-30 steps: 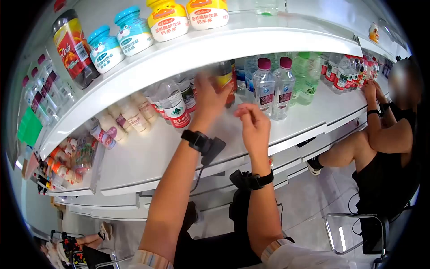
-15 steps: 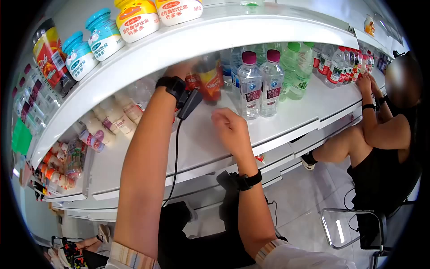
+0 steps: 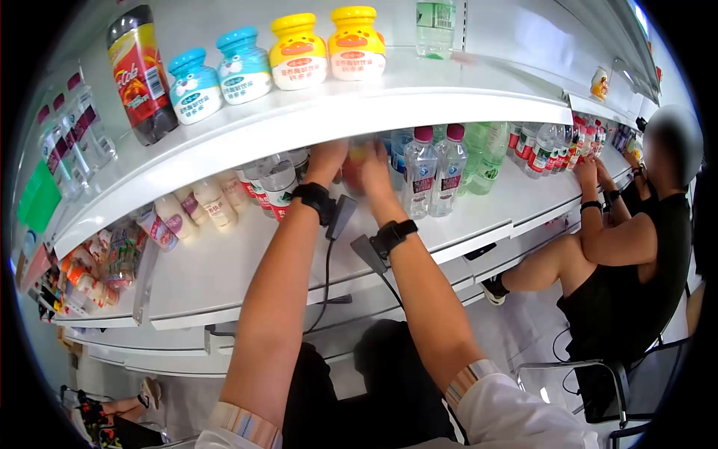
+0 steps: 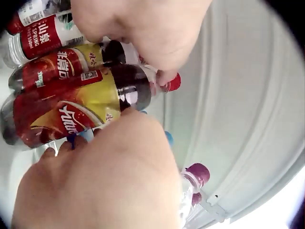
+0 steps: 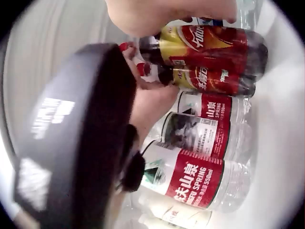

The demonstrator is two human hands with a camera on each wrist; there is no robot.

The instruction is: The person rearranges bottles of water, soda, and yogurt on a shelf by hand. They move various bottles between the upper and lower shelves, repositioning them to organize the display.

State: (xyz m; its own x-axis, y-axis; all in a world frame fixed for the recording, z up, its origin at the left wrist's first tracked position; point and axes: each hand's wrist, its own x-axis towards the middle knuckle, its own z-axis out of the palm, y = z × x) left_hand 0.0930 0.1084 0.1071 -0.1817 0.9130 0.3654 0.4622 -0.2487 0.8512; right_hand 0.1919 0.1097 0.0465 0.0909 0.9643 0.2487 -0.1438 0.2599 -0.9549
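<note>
Under the upper shelf, my left hand (image 3: 327, 162) is at the top of the front cola bottle (image 4: 71, 107), its fingers around the neck just below the red cap (image 4: 174, 82). My right hand (image 3: 376, 173) lies along the other side of that bottle, fingers against its red and yellow label. A second cola bottle (image 5: 212, 80) stands right beside it, close to my left fingers. Clear water bottles with red labels (image 5: 190, 183) line up on the left. To the right stand two soda water bottles (image 3: 420, 179) with purple caps.
The white upper shelf edge (image 3: 314, 123) hangs low over my hands and carries blue and yellow drink jars (image 3: 298, 56). Milky drink bottles (image 3: 215, 203) stand at the left, green-tinted bottles (image 3: 490, 161) at the right. Another person (image 3: 628, 262) sits further right.
My right hand has gone from in front of the shelf up to the cola bottle. The left hand stays at the bottles under the upper shelf. The head view has shifted.
</note>
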